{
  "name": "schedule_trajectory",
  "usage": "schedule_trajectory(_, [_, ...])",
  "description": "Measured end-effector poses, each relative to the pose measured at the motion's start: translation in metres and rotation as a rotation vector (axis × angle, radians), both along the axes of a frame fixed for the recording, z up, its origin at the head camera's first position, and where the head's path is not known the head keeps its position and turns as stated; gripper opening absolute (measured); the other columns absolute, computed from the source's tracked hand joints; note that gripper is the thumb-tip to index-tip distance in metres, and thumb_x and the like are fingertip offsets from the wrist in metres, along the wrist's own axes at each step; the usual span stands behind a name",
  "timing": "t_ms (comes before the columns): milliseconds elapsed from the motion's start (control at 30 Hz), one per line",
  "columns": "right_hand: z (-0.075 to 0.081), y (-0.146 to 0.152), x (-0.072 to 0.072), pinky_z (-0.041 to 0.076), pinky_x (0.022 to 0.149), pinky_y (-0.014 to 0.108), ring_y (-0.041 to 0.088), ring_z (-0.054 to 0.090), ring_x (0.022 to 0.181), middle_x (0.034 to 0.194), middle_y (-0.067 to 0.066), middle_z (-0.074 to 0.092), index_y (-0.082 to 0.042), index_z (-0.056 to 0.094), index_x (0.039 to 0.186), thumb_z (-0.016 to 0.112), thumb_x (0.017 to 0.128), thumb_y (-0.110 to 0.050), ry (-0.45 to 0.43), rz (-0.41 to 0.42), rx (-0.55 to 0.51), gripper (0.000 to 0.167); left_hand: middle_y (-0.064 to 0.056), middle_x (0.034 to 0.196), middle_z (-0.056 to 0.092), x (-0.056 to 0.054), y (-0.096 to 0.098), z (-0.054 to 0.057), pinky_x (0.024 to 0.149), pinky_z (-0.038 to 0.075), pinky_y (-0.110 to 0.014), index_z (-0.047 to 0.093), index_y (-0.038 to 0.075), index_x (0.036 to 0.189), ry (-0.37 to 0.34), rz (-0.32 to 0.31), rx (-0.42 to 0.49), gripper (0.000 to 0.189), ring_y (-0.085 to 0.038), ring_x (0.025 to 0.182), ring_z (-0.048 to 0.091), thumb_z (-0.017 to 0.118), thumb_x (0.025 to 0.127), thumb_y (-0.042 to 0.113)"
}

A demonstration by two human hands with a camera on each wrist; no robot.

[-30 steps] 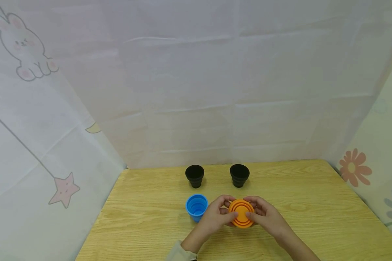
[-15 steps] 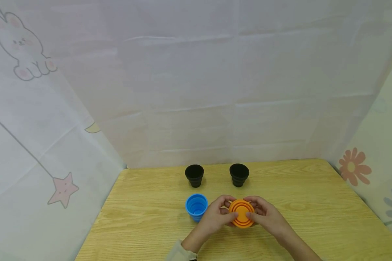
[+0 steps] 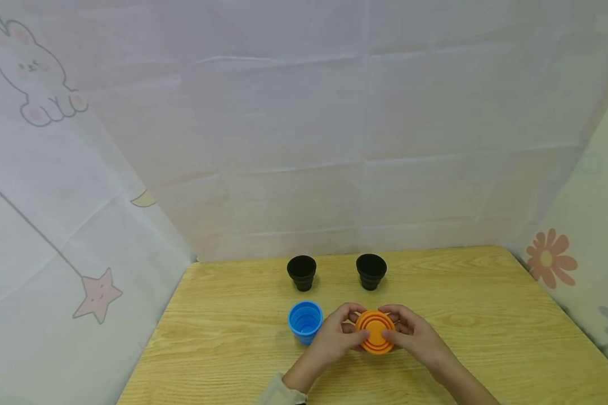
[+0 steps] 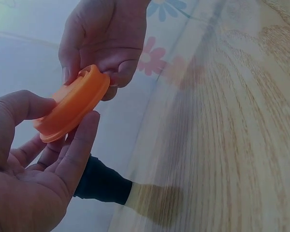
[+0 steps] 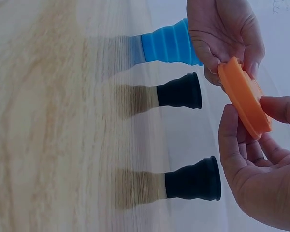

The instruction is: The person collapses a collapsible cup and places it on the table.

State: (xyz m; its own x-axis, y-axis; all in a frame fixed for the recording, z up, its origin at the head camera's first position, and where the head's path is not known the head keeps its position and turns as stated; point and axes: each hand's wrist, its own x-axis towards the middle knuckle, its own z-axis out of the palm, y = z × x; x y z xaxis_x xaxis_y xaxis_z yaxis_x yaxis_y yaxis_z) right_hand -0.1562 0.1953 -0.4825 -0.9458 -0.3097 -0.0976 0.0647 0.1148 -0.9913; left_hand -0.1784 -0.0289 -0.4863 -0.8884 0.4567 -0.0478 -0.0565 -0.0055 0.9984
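As the head view lays it out, the left side has the left black cup at the back of the wooden surface and the blue cup in front of it, both upright, mouths up, ribbed walls extended. Next is the left hand, overlapping the blue cup's right edge in view; can't tell if they touch. Its grip pinches the left side of the orange collapsible cup: thumb on the flat central face, fingers round the rim and behind. The orange collapsible cup is flattened to a shallow ringed disc, held up off the surface between the hands, nearer the person than the right black cup, which also stands upright at the back. Right hand mirrors the left: grip pinching the right side, thumb on the face close to the other thumb, fingers behind. Handling, my read: light, probably silicone, soft and springy, hard to break. Inner rings should flex under thumb pressure; rim looks thicker, likely stiffer, so take hold there, on opposite sides, thumbs free for the centre. Dull finish suggests decent friction, not slippery if dry. Hard sideways squeeze would probably oval it, so even pressure both sides.
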Motion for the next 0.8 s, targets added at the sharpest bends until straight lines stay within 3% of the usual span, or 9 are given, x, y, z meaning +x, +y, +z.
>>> schedule_trajectory(133, [-0.0014,0.0017,-0.0017,0.059,0.083,0.033,0.025,0.065,0.105,0.127,0.019,0.059,0.001,0.046,0.144,0.067,0.099,-0.027,-0.006,-0.015,0.014,0.057,-0.006,0.104,0.060,-0.0005,0.0004,-0.0010,0.075,0.063,-0.044,0.059,0.010,0.127,0.027,0.009,-0.019,0.038,-0.018,0.084,0.066,0.074,0.092,0.007])
schedule_trajectory(367, [-0.0017,0.0047,-0.0044,0.058,0.090,0.041,0.024,0.064,0.110,0.132,0.015,0.061,-0.001,0.053,0.140,0.054,0.104,-0.045,-0.067,-0.083,0.036,0.057,-0.001,0.108,0.060,-0.0027,-0.0010,-0.0070,0.075,0.057,-0.023,0.060,0.020,0.123,0.141,0.025,-0.113,0.036,-0.015,0.089,0.063,0.076,0.092,0.014])
schedule_trajectory(467, [-0.0025,0.0055,-0.0046,0.058,0.091,0.043,0.025,0.063,0.112,0.130,0.014,0.062,0.000,0.054,0.140,0.052,0.104,-0.049,-0.098,-0.106,0.037,0.061,0.001,0.109,0.061,-0.0032,-0.0011,-0.0076,0.079,0.054,-0.024,0.061,0.023,0.123,0.192,0.031,-0.149,0.034,-0.014,0.093,0.062,0.075,0.093,0.017])
schedule_trajectory(633, [-0.0050,0.0083,-0.0050,0.060,0.087,0.039,0.027,0.065,0.106,0.123,0.013,0.064,0.001,0.054,0.139,0.050,0.103,-0.053,-0.139,-0.122,0.024,0.064,0.002,0.112,0.064,-0.0025,-0.0005,-0.0066,0.083,0.056,-0.024,0.062,0.022,0.120,0.226,0.044,-0.136,0.030,-0.013,0.099,0.062,0.074,0.094,0.014])
schedule_trajectory(800, [-0.0043,0.0103,-0.0058,0.060,0.088,0.040,0.027,0.067,0.101,0.116,0.011,0.067,0.002,0.054,0.139,0.049,0.103,-0.056,-0.190,-0.088,-0.027,0.068,0.002,0.116,0.064,-0.0022,0.0001,-0.0080,0.087,0.058,-0.024,0.065,0.020,0.117,0.270,0.062,-0.111,0.028,-0.012,0.107,0.061,0.074,0.093,0.008])
